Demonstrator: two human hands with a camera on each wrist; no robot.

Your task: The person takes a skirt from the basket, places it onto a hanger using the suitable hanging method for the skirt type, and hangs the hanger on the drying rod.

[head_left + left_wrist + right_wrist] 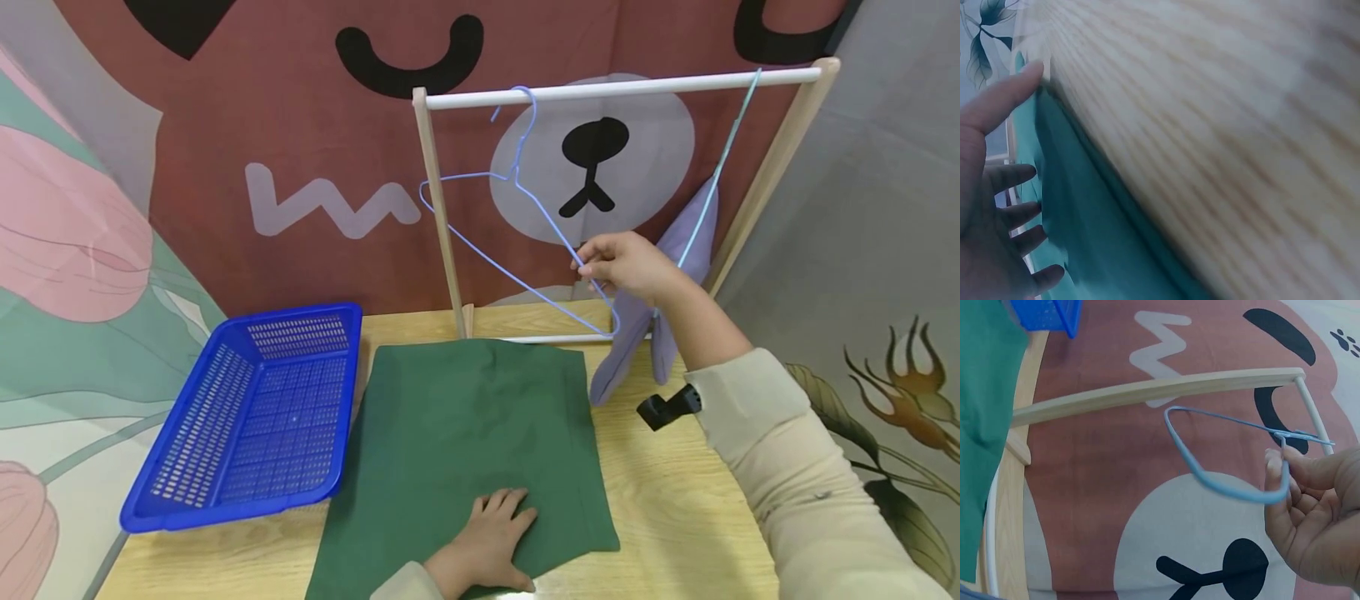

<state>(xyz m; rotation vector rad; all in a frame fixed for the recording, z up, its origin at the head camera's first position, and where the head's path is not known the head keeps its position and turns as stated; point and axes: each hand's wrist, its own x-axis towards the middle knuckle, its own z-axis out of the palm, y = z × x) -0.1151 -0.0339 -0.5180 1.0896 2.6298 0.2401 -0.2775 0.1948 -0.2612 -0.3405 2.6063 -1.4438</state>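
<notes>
My right hand [626, 262] pinches one side of a blue wire hanger [525, 287], whose hook loops over the white bar of the clothes rack [622, 89]. In the right wrist view the thumb and fingers hold the hanger [1210, 481] near its edge. A green cloth [465, 425] lies spread flat on the table. With fingers spread, my left hand [491, 533] rests on the cloth's near part, close to its lower edge. The left wrist view shows the spread fingers over the cloth [1079, 200].
A blue plastic basket [258, 408] with nothing in it stands left of the cloth on the wooden table [667, 492]. On the rack's right side hangs a purple cloth [693, 225] on a light teal hanger [723, 158]. A patterned curtain [315, 267] closes off the back.
</notes>
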